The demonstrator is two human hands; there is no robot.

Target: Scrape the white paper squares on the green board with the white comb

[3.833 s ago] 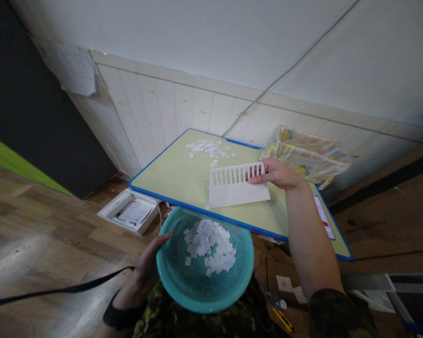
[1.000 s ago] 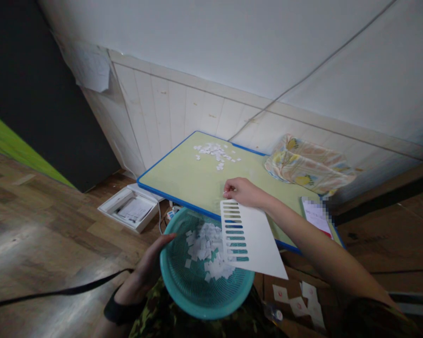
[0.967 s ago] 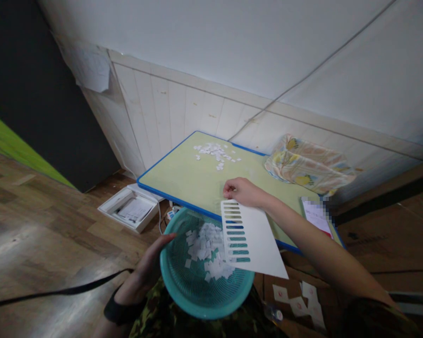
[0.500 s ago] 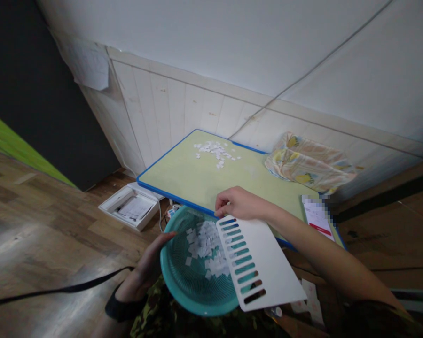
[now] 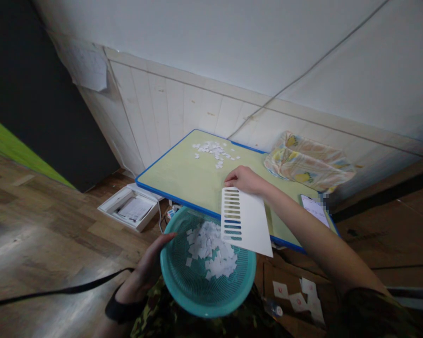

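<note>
My left hand (image 5: pixel 157 251) grips the left rim of a teal plastic basket (image 5: pixel 178 298), its thumb over the edge. Inside lie many small white paper squares (image 5: pixel 211 244). Between the fingertips of my right hand (image 5: pixel 245 180) is the top edge of a white slotted plate (image 5: pixel 255 218), thin and flat, with a row of long slots down its left side. It hangs tilted over the table's front edge and the basket's right part. More white paper pieces (image 5: pixel 213 149) are scattered on the far part of the pale yellow-green table (image 5: pixel 176 164).
A patterned cloth-covered basket (image 5: pixel 306 162) stands at the table's back right, with a phone (image 5: pixel 314 210) in front of it. On the floor at left is an open white box (image 5: pixel 130 209). Several white cards (image 5: pixel 298 300) and a small bottle (image 5: pixel 273 307) lie low at right.
My right hand has lifted the slotted plate up and away from the basket, over the table's front part. My left hand and the basket have hardly moved.
</note>
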